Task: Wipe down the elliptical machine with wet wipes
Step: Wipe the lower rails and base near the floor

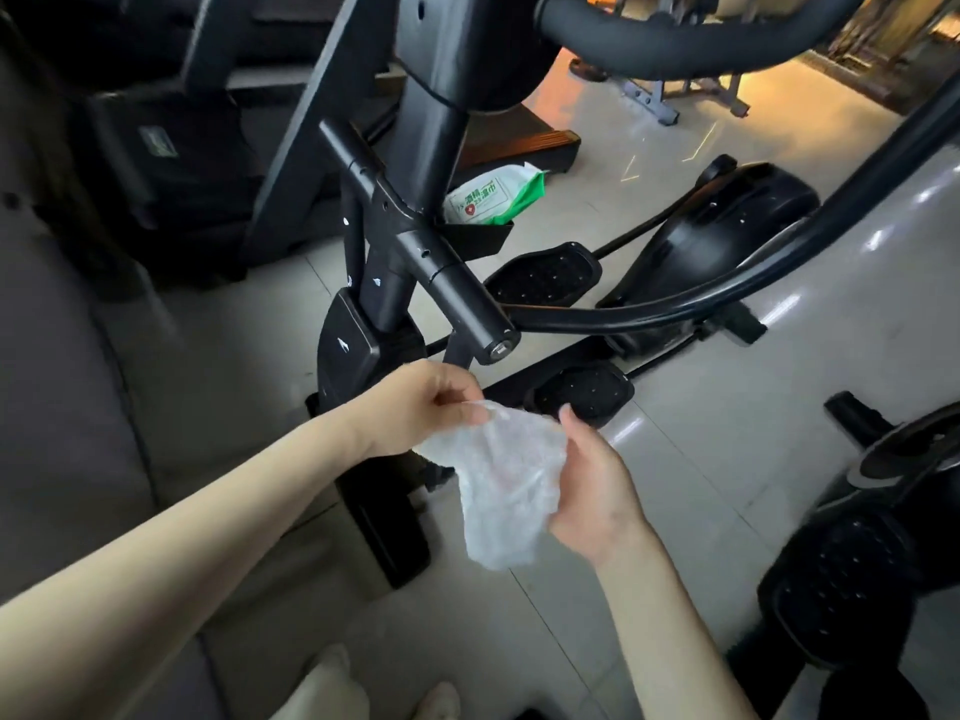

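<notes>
Prep step: left hand (421, 407) pinches wet wipe (498, 485) at top, right hand (592, 491) grips its other side, spreading it. Next, prob. press it onto elliptical crossbar (441, 262) just ahead.

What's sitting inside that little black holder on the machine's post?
A green-and-white pack of wet wipes stands in the black holder. The holder's wall hides its lower end, so anything beneath it cannot be seen.

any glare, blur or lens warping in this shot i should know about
Head view: the wide-angle lens stretches and tilts things near the edges; the left side is dim and smeared; white glare streaks sit on the floor tiles at right; orange light tints the top; the wet wipe at centre reads fairly sharp.
</notes>
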